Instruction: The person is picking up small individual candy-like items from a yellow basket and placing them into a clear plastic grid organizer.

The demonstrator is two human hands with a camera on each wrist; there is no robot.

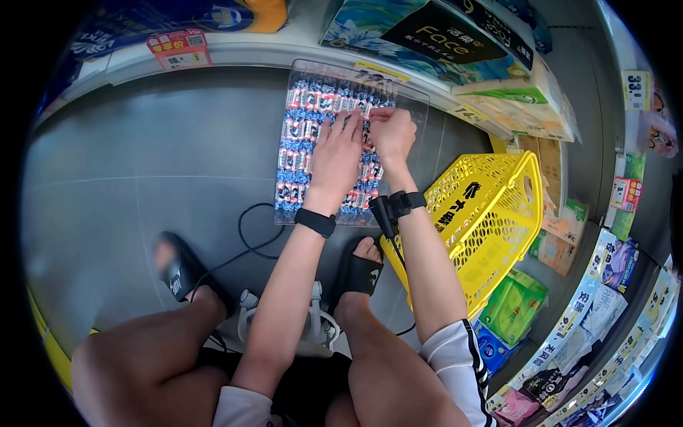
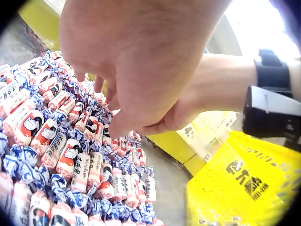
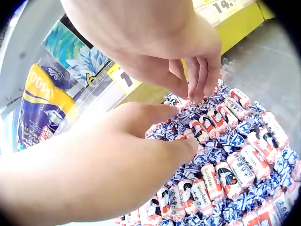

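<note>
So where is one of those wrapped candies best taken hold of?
Probably by a twisted blue end, pinched from above. The plump middle of each candy lies snug against its neighbours, leaving little room at the sides, while the crumpled end offers loose wrapper to grip.

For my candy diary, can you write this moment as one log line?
left hand: open on wrapped candies | right hand: pinching at candies | candies: rows in clear tray | yellow basket: to the right
</note>
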